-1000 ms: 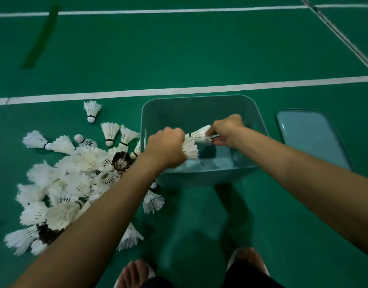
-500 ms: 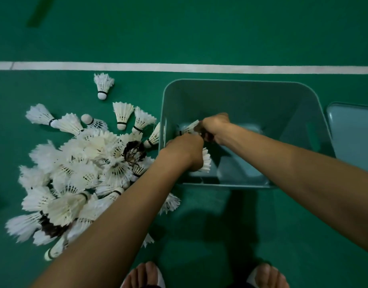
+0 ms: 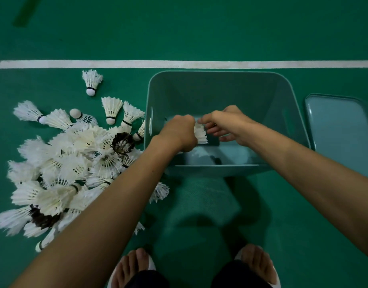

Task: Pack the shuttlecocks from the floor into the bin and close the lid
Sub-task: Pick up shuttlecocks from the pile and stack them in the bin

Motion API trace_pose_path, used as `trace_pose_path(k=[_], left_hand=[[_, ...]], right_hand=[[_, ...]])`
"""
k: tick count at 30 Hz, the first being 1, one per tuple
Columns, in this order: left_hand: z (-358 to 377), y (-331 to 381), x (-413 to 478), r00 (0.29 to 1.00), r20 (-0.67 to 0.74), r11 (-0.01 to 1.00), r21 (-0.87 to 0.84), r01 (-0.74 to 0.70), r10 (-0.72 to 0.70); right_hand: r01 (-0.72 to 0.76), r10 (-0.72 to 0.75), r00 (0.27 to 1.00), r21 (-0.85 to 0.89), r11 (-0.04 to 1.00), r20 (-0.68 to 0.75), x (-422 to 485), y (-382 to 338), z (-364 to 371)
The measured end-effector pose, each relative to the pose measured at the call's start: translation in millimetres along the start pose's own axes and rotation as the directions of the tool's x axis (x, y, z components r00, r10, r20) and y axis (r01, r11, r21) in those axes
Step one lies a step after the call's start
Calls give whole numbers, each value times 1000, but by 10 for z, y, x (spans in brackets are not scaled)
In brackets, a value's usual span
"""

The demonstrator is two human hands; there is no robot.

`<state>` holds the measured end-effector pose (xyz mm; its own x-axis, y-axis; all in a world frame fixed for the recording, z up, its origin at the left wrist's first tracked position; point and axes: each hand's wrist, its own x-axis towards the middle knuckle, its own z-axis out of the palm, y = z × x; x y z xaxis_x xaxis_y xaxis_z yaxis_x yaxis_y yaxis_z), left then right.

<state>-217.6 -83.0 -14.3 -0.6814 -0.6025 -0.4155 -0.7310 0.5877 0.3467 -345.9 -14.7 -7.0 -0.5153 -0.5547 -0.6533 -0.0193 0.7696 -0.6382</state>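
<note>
A teal plastic bin stands open on the green court floor. Both my hands are inside it, near its left side. My left hand is closed around a white shuttlecock, whose feathers stick out to the right of the fist. My right hand touches the same shuttlecock at its top with the fingertips, the other fingers spread. A large pile of white shuttlecocks lies on the floor left of the bin, with a dark-feathered one among them. The bin's lid lies flat on the floor to the right.
A white court line runs across the floor behind the bin. My two feet in white sandals stand just in front of the bin. A lone shuttlecock lies apart near the line.
Both hands have gone deeper into the bin with the shuttlecocks. My right hand's fingers have opened. The camera has tilted further down.
</note>
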Motion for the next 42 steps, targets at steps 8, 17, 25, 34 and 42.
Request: trace_pose_path(k=[8,17,25,34,42], left_hand=[[3,73,-131,1000,-9,998,-65,20,-20],[-15,-42,27,915,376,987,116,107,-144],[-18,-127,206,904,408,990,100,97,-129],[-55,-107,86,954,280,994,39,103,-110],[74,15,-264,968,237,985,165,49,-87]], right_hand=[[-15,17,994,15,1000,-112,41,184,-20],[-51,58,984,46,998,-169,533,31,197],[-86,93,993,95,992,-72,692,-84,506],[46,-108,981,-355,934,-158,526,211,-158],[-24,-123,965,-547,837,-231,10,669,-788]])
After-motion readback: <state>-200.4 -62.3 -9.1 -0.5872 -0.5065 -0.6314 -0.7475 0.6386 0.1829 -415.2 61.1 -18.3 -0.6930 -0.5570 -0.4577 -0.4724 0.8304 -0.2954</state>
